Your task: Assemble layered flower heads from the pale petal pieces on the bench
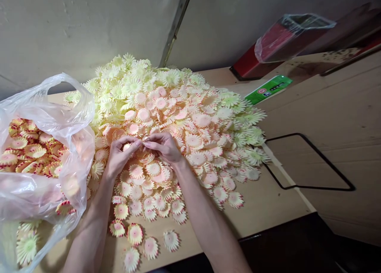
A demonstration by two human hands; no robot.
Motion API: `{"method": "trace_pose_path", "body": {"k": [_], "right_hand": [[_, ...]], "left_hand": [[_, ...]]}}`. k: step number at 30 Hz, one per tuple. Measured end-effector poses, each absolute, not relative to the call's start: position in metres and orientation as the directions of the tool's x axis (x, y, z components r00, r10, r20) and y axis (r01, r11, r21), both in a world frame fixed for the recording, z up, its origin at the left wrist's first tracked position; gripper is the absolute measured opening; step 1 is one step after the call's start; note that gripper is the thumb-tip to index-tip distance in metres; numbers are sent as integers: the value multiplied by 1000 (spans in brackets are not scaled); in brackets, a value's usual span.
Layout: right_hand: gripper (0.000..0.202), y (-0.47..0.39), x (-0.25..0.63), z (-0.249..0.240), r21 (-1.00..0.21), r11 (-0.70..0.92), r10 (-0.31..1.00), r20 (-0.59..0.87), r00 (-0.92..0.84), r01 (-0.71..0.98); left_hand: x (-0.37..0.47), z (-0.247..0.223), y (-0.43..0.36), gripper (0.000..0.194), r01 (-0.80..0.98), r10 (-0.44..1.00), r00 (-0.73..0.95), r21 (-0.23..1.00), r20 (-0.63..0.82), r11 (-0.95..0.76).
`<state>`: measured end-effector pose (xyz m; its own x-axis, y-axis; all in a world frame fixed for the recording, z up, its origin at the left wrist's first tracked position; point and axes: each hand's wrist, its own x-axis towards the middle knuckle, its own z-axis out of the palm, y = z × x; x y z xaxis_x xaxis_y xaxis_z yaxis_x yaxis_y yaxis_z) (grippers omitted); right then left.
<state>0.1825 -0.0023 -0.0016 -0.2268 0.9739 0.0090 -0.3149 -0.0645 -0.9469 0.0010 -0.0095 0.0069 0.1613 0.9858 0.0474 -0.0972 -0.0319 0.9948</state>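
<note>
My left hand [120, 153] and my right hand [166, 147] meet over a large heap of artificial flower heads [195, 140]. Thumb and forefinger of each are pinched together, with the fingertips nearly touching. Whatever sits between them is too small and covered to make out. Around my hands the flower heads are cream with pink centres and pink-tipped petals. Pale green-white flower heads [138, 72] form the back and right side of the heap. Several loose flower heads [135, 234] lie between my forearms at the table's front.
At the left stands an open translucent plastic bag [80, 146] holding red-edged flower heads [35, 150]. Behind the heap rises a grey wall [89, 23]. To the right are a green packet [269, 89], a red plastic-wrapped box [274, 43] and a black wire frame [326, 158] over cardboard.
</note>
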Motion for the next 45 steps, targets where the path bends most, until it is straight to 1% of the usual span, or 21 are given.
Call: {"method": "trace_pose_path", "body": {"k": [6, 10, 14, 19, 24, 30, 33, 38, 40, 42, 45], "right_hand": [[18, -1, 183, -2, -946, -81, 974, -9, -225, -314], [14, -1, 182, -1, -935, -93, 981, -28, -190, -342], [9, -1, 182, 1, -928, -82, 984, -18, -176, -364], [17, -2, 182, 1, -923, -95, 981, -23, -193, -373], [18, -1, 183, -4, -929, -74, 977, 6, -213, -362], [20, -1, 182, -3, -945, -45, 978, 25, -208, -324], [18, -1, 181, 0, -951, -25, 971, 51, -234, -310], [12, -1, 181, 0, -964, -14, 969, 53, -243, -264], [10, -1, 181, -1, -965, -26, 973, 36, -229, -262], [7, -1, 182, -2, -956, -42, 974, 26, -227, -289], [5, 0, 185, -2, -908, -51, 981, 34, -192, -417]], "left_hand": [[2, 8, -9, 33, -119, 988, 155, 993, 10, 8], [4, 6, -9, 32, -135, 989, 145, 991, 10, 10], [5, 6, -10, 32, -132, 983, 185, 991, 20, 5], [4, 8, -9, 32, -108, 982, 188, 994, 22, -2], [0, 6, -8, 30, -50, 983, 181, 998, 36, -27], [-1, 6, -9, 32, -85, 981, 196, 996, 8, 9], [0, 8, -9, 32, -71, 980, 195, 997, 27, -13], [1, 7, -8, 26, -31, 984, 167, 998, 66, -62], [1, 6, -8, 25, -70, 985, 165, 997, 55, -44], [1, 6, -7, 26, -175, 984, 178, 984, 15, 17], [2, 9, -5, 31, -380, 986, 154, 917, -65, 120]]}}
